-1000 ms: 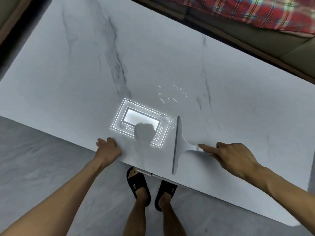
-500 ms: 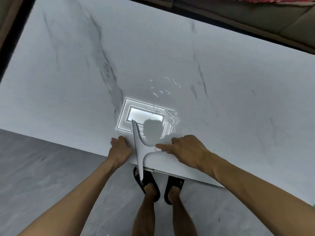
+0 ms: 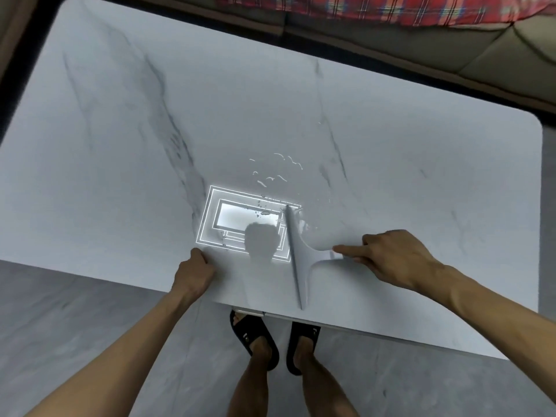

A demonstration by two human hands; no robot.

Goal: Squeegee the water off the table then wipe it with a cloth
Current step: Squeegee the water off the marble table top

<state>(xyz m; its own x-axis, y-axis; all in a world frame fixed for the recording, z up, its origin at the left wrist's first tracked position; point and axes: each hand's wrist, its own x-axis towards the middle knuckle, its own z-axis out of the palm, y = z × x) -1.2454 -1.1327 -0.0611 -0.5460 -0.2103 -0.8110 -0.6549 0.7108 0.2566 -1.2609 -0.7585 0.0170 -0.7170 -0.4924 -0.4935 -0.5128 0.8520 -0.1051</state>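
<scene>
A white marble-look table (image 3: 120,139) fills the view. Water droplets (image 3: 275,171) lie near its middle, with more wet spots over a bright ceiling-light reflection (image 3: 240,218). A white squeegee (image 3: 296,257) rests on the table, its long blade running from the reflection's right edge down to the near table edge. My right hand (image 3: 391,260) grips the squeegee's handle from the right, index finger stretched along it. My left hand (image 3: 194,273) is curled over the near table edge, left of the blade. No cloth is in view.
A sofa (image 3: 421,46) with a red plaid blanket (image 3: 391,9) runs behind the far table edge. Grey floor (image 3: 75,326) lies below the near edge, where my feet in black slides (image 3: 255,338) stand. The table's rounded right corner (image 3: 532,121) is visible.
The squeegee swept left to beside my left hand, then came back right; its blade now stands at the reflection's right edge. My left hand stayed on the table edge.
</scene>
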